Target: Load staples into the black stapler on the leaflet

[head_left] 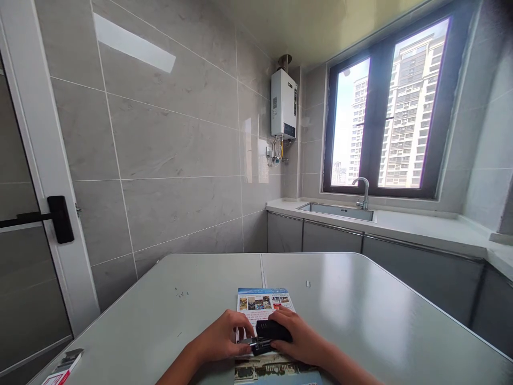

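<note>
The brochure [260, 303] lies beneath my hands, its lower part showing a printed building and its upper part rows of small photos; whether it is one piece or two overlapping, I can't tell. Over its middle, my right grip [298, 334] is wrapped around the black stapler [274, 330], fingers on top and thumb below. My left grip [224, 334], above the brochure's left edge, pinches a shiny metal piece [249, 341] at the stapler's left end; whether that piece is loose or part of the stapler, I can't make out.

Well to the left of the brochure, a red-and-white box [64, 368] rests on the bench [385, 310]. Beyond the brochure's top edge, small dark bits [181, 293] are scattered to its left, and a couple of tiny pale strips [308, 283] lie to its right. Farther left of the brochure stands a door with a black handle [60, 219].

Past the brochure and bench, to the right, a worktop [409, 222] carries a sink [339, 210] and faucet [364, 193]. A white water heater [284, 104] hangs on the wall beyond the brochure, and right of that a window [374, 123] shows tall buildings.
</note>
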Demonstrator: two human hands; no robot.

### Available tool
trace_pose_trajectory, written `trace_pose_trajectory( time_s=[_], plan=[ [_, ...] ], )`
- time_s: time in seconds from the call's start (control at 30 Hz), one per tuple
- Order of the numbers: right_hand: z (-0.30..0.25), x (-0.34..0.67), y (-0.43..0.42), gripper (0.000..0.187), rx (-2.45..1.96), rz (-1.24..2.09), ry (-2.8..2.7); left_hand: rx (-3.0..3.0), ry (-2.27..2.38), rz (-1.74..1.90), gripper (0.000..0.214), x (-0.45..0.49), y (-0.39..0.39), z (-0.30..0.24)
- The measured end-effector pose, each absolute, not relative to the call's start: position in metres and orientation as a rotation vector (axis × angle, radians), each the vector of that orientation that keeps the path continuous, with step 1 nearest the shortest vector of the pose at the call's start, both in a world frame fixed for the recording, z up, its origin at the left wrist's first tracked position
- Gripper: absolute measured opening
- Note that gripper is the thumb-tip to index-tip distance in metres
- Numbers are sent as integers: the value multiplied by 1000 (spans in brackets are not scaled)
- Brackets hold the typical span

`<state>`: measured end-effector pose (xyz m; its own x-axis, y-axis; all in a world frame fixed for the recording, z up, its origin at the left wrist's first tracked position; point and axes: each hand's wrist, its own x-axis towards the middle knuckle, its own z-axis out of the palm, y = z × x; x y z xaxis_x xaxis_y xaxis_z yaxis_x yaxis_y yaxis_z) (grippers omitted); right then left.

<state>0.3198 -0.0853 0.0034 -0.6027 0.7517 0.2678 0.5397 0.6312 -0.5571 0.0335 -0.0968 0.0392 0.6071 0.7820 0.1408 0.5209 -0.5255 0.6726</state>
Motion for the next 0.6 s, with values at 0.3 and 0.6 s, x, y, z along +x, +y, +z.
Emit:
trace_pose_trajectory(
  time_s=[0.3, 0.6],
  plan=[
    [2, 319, -85, 34, -999, 576, -2361, 2318, 958, 719, 17, 38, -100, 39],
    [3, 320, -86, 34, -983, 574, -2370, 2357, 907, 719, 13, 35, -93, 33]
  ],
)
